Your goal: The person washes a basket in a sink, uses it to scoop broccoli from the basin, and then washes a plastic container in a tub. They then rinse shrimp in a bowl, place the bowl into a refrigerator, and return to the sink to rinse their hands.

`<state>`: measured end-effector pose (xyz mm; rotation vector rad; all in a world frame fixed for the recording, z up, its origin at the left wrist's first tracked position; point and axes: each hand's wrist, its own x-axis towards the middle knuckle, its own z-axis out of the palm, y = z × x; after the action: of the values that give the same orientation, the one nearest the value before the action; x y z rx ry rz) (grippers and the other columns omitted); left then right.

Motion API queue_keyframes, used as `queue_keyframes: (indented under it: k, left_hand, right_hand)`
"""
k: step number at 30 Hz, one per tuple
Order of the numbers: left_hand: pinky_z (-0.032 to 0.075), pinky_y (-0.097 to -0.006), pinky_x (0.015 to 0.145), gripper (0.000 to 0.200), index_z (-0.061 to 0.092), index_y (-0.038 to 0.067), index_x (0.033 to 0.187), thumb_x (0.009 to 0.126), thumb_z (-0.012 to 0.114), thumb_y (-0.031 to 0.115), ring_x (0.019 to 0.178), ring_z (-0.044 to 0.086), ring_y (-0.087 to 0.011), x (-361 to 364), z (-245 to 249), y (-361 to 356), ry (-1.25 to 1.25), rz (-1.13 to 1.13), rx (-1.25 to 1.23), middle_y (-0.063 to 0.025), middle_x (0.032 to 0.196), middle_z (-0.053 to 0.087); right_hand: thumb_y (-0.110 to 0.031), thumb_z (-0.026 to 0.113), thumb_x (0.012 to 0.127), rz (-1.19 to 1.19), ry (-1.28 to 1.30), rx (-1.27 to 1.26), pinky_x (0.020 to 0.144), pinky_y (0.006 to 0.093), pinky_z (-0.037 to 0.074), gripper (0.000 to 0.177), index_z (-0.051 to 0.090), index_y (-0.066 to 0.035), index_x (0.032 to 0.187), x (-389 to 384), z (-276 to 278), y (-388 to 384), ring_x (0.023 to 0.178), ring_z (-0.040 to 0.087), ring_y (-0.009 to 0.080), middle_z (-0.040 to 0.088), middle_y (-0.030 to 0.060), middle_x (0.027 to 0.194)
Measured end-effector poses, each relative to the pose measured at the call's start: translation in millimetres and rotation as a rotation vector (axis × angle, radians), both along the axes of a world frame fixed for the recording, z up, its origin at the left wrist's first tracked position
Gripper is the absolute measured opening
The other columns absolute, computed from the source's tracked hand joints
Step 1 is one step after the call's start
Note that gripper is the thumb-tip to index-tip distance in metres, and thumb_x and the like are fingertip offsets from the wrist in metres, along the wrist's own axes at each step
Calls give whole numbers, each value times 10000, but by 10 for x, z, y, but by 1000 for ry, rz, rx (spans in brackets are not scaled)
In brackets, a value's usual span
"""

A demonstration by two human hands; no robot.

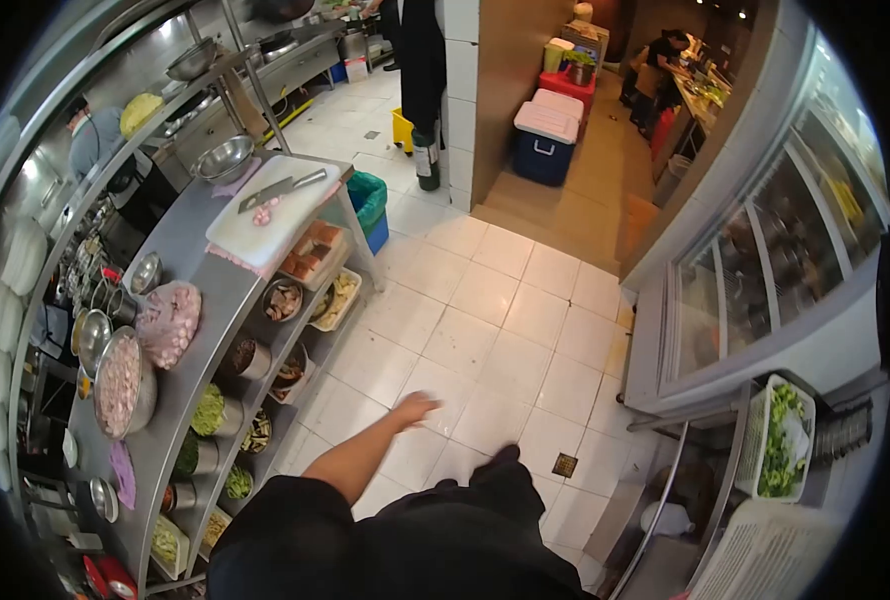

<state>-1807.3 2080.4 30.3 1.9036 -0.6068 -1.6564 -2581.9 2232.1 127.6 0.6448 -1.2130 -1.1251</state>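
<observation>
My left hand hangs over the white tiled floor at the centre, bare, loosely bent and a little blurred, with its fingers partly apart and nothing in it. My right hand is outside the picture. To the left, on the steel counter, a cleaver lies on a white cutting board beside some cut pink pieces. Farther down the counter are a plastic bag of pale pink pieces and a large metal bowl full of similar pieces.
Shelves under the counter hold containers of vegetables. A blue bin stands at its far end. A glass-door fridge and a basket of greens are on the right. A cooler and several people are farther off.
</observation>
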Motion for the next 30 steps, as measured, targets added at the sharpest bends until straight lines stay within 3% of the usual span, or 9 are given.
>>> queue_keyframes:
  k: [2,5,8,11,14,20,25,28,30]
  left_hand:
    - [460,-458,851,736,353,94,1359,798,636,477,1109,491,-297,-443,-95,-964,217,-61,-135,-121,1313,447]
    - [468,-372,839,545,387,177,1336,888,516,459,1067,529,-196,-1049,611,-2138,480,-367,-331,-45,1182,530]
    - [460,-400,865,568,403,169,1334,886,495,504,1076,525,-205,-1055,1245,-2920,660,-250,-309,-41,1216,519]
    - [370,-464,992,698,391,101,1349,864,417,602,1180,470,-274,-243,1572,-3426,1259,-81,-538,-104,1329,464]
    - [282,-475,1060,759,366,69,1362,856,374,634,1262,389,-310,996,1866,-3699,1177,292,-848,-137,1384,402]
    - [239,-515,1073,787,320,75,1375,841,385,650,1267,377,-333,3024,2303,-3529,1117,612,-1381,-155,1394,379]
    - [408,-496,970,468,389,66,1310,895,558,198,1172,484,-299,4412,1886,-3989,389,1182,-1146,-131,1273,498]
    - [486,-466,892,385,434,50,1252,878,476,-28,1055,566,-305,5143,1421,-4339,416,1444,-1146,-150,1198,543]
    - [489,-458,896,395,449,52,1239,864,461,-71,1042,571,-310,5389,1084,-4507,422,1639,-1052,-150,1183,551]
  right_hand:
    - [-189,510,928,-49,227,266,889,360,462,278,570,11,1111,220,-224,-776,1020,561,257,598,141,1114]
    - [-112,538,867,-734,1502,730,922,411,462,419,461,-16,1268,1868,324,-2483,1144,498,301,501,191,1258]
    - [-130,588,835,-707,1739,505,1064,466,337,685,255,-197,1429,3207,223,-3826,1288,353,314,331,149,1420]
    - [-97,558,841,-327,1706,281,1062,489,324,646,285,-207,1416,4963,552,-4812,1262,393,297,373,126,1400]
    - [-124,547,852,74,1623,84,1043,484,344,612,299,-211,1405,6271,646,-5707,1226,432,279,398,113,1383]
    - [-148,510,889,182,1761,-265,1011,471,378,609,228,-238,1420,8688,1071,-6631,1209,450,285,422,117,1364]
    - [-151,492,908,255,1759,-421,952,477,430,641,156,-279,1439,10244,983,-6904,1191,467,299,409,134,1369]
    - [-64,534,866,181,1852,-477,917,423,447,676,189,-187,1435,10939,1044,-7138,1176,482,242,431,125,1341]
    - [-71,617,812,-3,2045,-902,914,404,429,786,155,-162,1441,11121,971,-7365,1182,476,249,379,140,1380]
